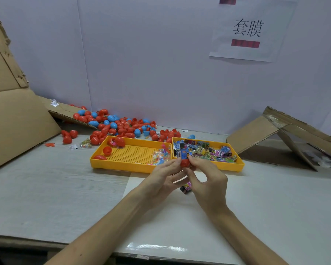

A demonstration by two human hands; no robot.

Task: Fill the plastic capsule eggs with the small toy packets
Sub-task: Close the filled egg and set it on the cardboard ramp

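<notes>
Both hands meet just in front of the two yellow trays. My left hand [164,178] and my right hand [206,180] both pinch a red capsule egg [185,163] between fingertips. A small dark and pink toy packet [186,187] shows below the egg, between my palms; which hand holds it I cannot tell. The right yellow tray [239,165] is full of colourful toy packets [204,151]. The left yellow tray [122,165] holds a few red egg halves [107,151] and clear bags of small toys [161,155].
A heap of red and blue capsule eggs [118,127] lies behind the trays against the white wall. Cardboard flaps lean at the far left [17,121] and far right [287,134]. A white sheet [180,217] covers the table beneath my hands.
</notes>
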